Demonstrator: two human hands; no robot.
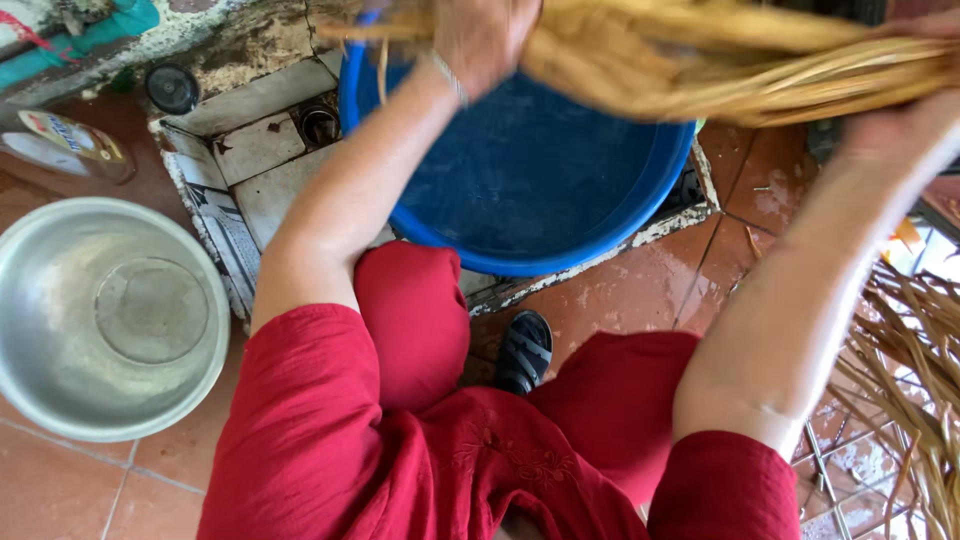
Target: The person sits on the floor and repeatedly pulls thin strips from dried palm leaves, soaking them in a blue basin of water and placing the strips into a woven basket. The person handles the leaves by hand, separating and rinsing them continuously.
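A plastic bottle (65,145) is lying on its side at about ten o'clock, near the left edge on the reddish tiled floor, just above the rim of the metal basin (105,318). It is showing a clear amber body and is wearing a label (60,132) of yellow and white with a touch of red. Its print is staying too small to make out.

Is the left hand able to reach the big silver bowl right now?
Probably not straight away. The left hand is gripping the bundle of dry straw above the blue tub. The silver bowl sits on the floor on that side with nothing blocking it, but the hand would have to let go first.
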